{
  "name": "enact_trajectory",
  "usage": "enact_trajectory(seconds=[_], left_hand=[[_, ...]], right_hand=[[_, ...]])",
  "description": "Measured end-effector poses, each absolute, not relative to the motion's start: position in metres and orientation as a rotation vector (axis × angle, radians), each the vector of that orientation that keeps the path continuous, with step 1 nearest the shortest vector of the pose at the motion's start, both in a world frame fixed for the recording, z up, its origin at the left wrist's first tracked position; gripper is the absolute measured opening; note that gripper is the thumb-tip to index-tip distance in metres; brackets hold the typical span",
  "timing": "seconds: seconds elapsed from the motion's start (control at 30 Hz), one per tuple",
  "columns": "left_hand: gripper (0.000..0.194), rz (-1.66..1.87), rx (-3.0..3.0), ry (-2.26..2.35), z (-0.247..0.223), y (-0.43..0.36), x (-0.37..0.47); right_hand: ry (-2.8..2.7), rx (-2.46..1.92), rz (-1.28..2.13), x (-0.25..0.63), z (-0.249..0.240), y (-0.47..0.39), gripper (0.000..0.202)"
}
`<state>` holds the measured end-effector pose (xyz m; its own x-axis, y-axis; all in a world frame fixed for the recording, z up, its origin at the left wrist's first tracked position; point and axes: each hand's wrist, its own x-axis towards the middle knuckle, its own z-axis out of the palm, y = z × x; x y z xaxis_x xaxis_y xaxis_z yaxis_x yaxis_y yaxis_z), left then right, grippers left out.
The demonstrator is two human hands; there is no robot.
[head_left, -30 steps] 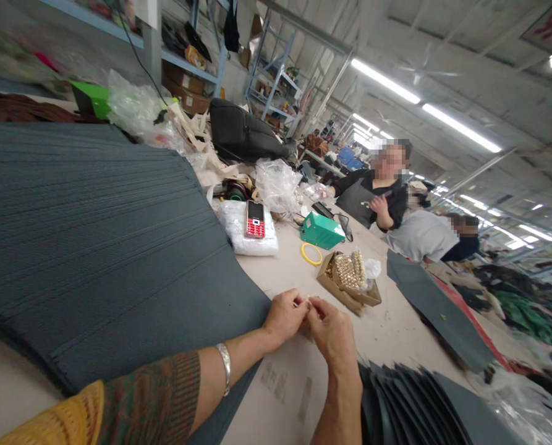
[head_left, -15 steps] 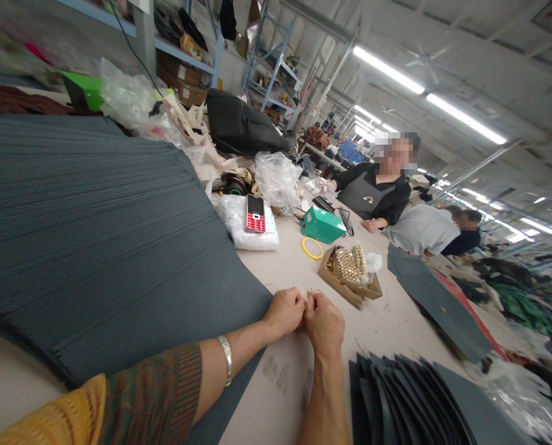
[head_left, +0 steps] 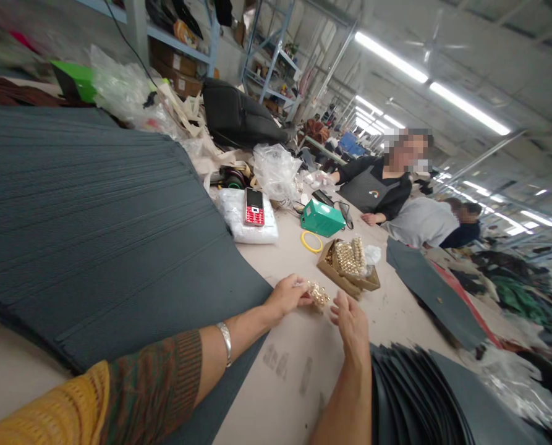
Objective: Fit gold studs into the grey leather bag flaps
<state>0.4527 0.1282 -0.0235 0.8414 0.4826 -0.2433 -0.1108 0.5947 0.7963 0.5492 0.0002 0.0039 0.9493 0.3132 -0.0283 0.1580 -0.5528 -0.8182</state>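
My left hand (head_left: 290, 296), with a silver bangle (head_left: 225, 343) on its wrist, pinches the left end of a bunch of small shiny gold pieces (head_left: 319, 295). Their exact kind is too small to make out. Just to the right, apart from the bunch, my right hand (head_left: 351, 318) has its fingers loosely bent and spread, with nothing visible in them. Behind it stands an open cardboard box (head_left: 342, 281) holding more gold pieces (head_left: 350, 258) in clear wrap.
Dark grey sheets (head_left: 118, 247) cover the left; a fanned dark stack (head_left: 415, 395) lies at lower right. Farther back are a yellow ring (head_left: 311, 241), a green box (head_left: 322, 218) and a red phone (head_left: 254, 207) on a white packet (head_left: 241, 232). A person (head_left: 373, 185) sits across the table (head_left: 266, 262).
My hands, together before, have parted. My right hand has moved right and opened, leaving the gold bunch in my left hand in plain view. The person across has turned their head.
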Motion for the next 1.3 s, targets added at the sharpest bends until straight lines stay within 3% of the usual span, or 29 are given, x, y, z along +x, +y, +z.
enact_trajectory(seconds=[0.27,0.4,0.73,1.3], left_hand=[[0.013,0.264,0.588,0.367,-0.018,0.124,0.448],[0.008,0.218,0.543,0.383,-0.024,0.124,0.451],[0.018,0.135,0.525,0.384,-0.024,0.128,0.448],[0.029,0.115,0.597,0.297,-0.02,0.127,0.444]], right_hand=[[-0.104,-1.653,0.607,0.544,-0.012,0.004,0.046],[-0.094,-1.563,0.441,0.55,-0.015,0.003,0.048],[-0.132,-1.543,-0.048,0.557,-0.013,0.004,0.048],[-0.239,-1.603,-0.243,0.549,-0.001,0.013,0.042]])
